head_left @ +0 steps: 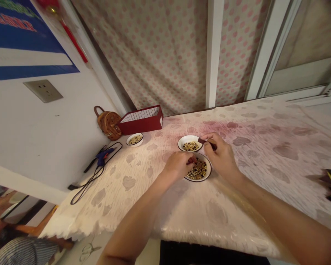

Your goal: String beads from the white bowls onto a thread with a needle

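Note:
My left hand reaches into the nearer white bowl with fingers curled together. Its fingertips touch the mixed yellow and dark kernels or beans, and whatever they may pinch is hidden. My right hand is closed around a small dark brown flat-ended tool, whose exact kind I cannot make out. The tool's end sticks out over the right rim of the farther white bowl. Pale and dark kernels lie in that bowl. The two dark-rimmed bowls stand close together.
A third white bowl with kernels stands left, before an open red box. Beside the box sits a brown backpack-shaped bag. A blue glue gun with a black cord lies near the wall. A person's striped clothing shows lower left.

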{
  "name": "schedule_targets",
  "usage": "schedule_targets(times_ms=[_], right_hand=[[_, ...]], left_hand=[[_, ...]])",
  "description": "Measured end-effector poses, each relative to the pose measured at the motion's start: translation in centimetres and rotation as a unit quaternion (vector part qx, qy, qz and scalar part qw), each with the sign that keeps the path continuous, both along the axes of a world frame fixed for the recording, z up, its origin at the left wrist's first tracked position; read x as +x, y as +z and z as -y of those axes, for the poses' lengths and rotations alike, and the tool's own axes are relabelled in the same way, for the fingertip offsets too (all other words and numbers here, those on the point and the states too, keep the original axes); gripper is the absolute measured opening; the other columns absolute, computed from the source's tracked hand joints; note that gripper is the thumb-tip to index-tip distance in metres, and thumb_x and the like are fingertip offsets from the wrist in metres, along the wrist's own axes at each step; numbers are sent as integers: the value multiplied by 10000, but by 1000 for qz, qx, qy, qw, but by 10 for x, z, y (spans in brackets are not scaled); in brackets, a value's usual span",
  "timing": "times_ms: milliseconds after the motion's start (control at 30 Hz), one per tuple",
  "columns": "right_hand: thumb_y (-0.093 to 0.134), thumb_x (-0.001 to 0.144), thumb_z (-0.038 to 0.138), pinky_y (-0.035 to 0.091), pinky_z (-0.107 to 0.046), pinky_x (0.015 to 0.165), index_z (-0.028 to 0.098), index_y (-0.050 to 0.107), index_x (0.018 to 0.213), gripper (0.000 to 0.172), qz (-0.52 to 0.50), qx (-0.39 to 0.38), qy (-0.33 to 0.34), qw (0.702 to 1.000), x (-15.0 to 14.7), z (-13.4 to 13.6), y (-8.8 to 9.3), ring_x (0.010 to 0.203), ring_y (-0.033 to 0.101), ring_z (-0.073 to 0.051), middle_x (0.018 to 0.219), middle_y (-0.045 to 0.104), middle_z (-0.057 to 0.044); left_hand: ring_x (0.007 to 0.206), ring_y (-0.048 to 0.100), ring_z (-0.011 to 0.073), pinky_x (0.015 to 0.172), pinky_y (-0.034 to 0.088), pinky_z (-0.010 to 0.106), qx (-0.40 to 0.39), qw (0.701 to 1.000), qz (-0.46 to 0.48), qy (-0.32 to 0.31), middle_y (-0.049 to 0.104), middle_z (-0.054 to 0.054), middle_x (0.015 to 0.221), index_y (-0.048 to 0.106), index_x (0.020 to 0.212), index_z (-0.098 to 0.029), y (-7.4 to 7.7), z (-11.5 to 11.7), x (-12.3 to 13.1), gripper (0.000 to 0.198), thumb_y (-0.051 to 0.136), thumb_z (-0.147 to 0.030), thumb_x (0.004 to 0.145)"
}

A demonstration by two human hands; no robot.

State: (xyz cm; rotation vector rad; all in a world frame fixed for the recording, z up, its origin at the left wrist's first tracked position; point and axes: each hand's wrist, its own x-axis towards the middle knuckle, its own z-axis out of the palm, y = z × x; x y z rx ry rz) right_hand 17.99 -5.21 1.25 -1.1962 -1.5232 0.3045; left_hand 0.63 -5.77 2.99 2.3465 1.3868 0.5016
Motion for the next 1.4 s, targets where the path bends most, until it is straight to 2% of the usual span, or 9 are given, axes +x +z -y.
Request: schedule_targets(times_ms=[100,200,333,400,567,733,833,1100,1400], right_hand=[[480,870,215,418,-296,605,232,612,971,167,3,-4,-1,1000,0,0,0,606,640,-183,708,707,1],[482,883,226,447,-302,631,234,607,985,162,-9,-8,9,1000,-1,0,-1,662,678,-192,805,755,-20],[492,895,248,477,-316,655,238,603,1000,153,-18,-14,33,999,-3,0,-3,720,717,-213,880,783,-38],[493,896,249,492,-326,677,238,603,997,150,-16,-10,41,999,-3,0,-4,759,735,-224,913,791,-48],[487,904,252,502,-336,687,239,606,1006,158,-12,-2,46,999,-3,0,-5,784,746,-231,927,795,-54],[489,912,249,506,-335,682,236,608,1023,163,-11,0,54,998,-4,1,-7,779,744,-227,932,793,-55],[494,915,252,519,-341,709,236,606,1025,158,-16,3,60,998,-4,1,-7,826,754,-235,960,794,-63],[491,922,251,517,-336,717,241,604,1034,159,-13,-7,65,998,-4,3,-7,831,751,-226,961,791,-49],[492,912,212,531,-308,690,243,603,1036,169,1,10,130,991,-5,7,-2,776,728,-195,901,773,-24]], left_hand=[[796,677,159,759,518,274,-33,992,123,0,749,19,880,729,954,-196,-6,-4,-3,180,646,-96,830],[773,656,140,748,511,257,-70,969,239,-4,723,17,849,711,1004,-180,-12,-9,-3,227,639,-75,816],[776,647,129,773,501,250,-132,933,333,-26,703,31,840,694,971,-140,-16,-14,-4,187,660,-70,800],[784,653,129,775,493,247,-143,927,344,-32,708,35,843,694,948,-136,-16,-15,-4,158,665,-79,803],[782,678,141,736,474,244,-125,938,324,-6,743,32,836,715,922,-153,-15,-15,-3,117,664,-111,824],[847,720,167,861,520,303,-165,904,393,8,765,55,878,706,943,-147,-14,-19,-4,121,690,-134,824],[850,708,167,872,519,318,-194,887,418,7,758,59,895,704,966,-143,-14,-21,-5,181,740,-152,789],[806,624,121,829,473,277,-156,902,403,-5,674,13,846,717,972,-145,-13,-20,-4,221,752,-123,755],[862,672,140,899,495,315,-218,823,523,-33,722,29,900,701,1014,-156,-13,-23,-7,328,837,-216,722]])
